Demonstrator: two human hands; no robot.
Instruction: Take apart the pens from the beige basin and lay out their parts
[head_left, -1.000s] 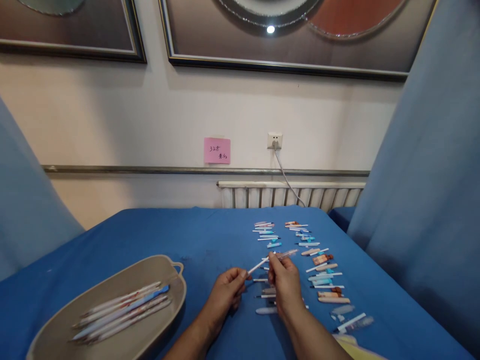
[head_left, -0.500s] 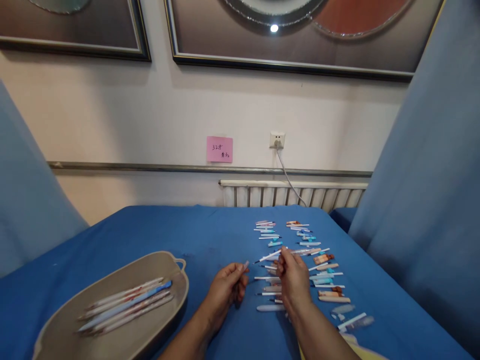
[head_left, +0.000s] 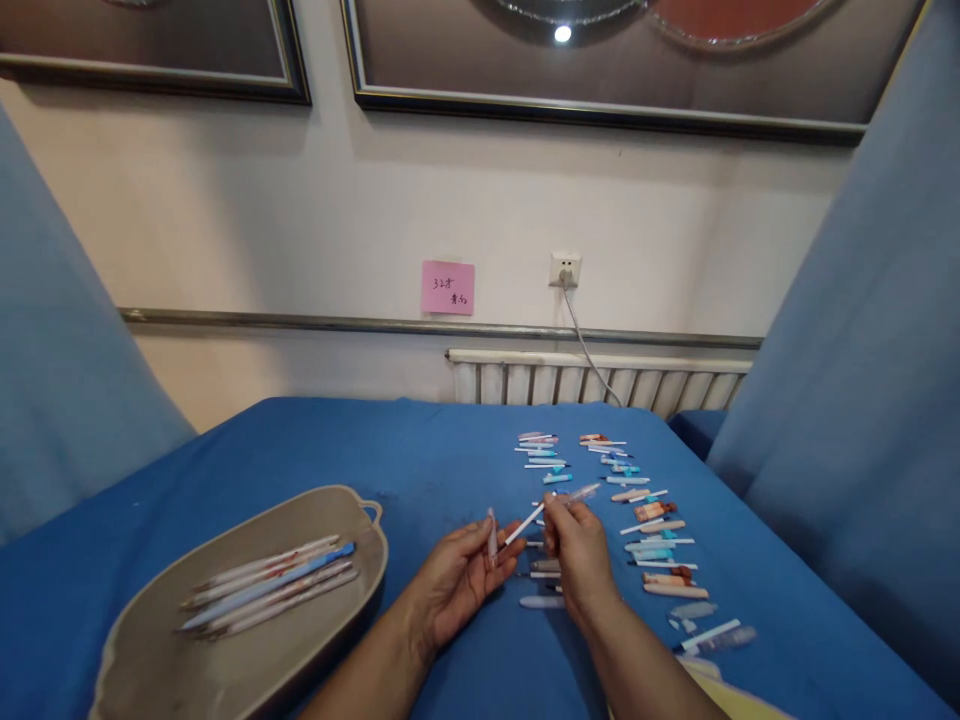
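Note:
My left hand [head_left: 469, 580] is half open, palm up, with a small translucent pinkish pen part [head_left: 492, 538] pinched upright at the thumb. Beside it, my right hand [head_left: 577, 550] grips a white pen refill [head_left: 525, 524] between thumb and fingers. The refill's dark tip points down-left, close to my left fingers. A clear pen barrel [head_left: 583, 493] shows just beyond my right hand; whether it is held or lying there I cannot tell. Under and around that hand lie rows of pen parts, including a pale barrel [head_left: 541, 602], partly hidden by the hand.
On the left, a beige tray [head_left: 379, 560] holds several pens [head_left: 277, 588] on the blue-covered table [head_left: 420, 460]. More refills, barrels and brown figured parts [head_left: 654, 511] lie in a right-hand column. Something yellow [head_left: 739, 697] is at the front edge. Blue curtains [head_left: 847, 330] hang at both sides.
My left hand has turned palm up and its fingers have opened out, the pinkish part now upright. The refill in my right hand has swung steeper, its tip nearer my left hand.

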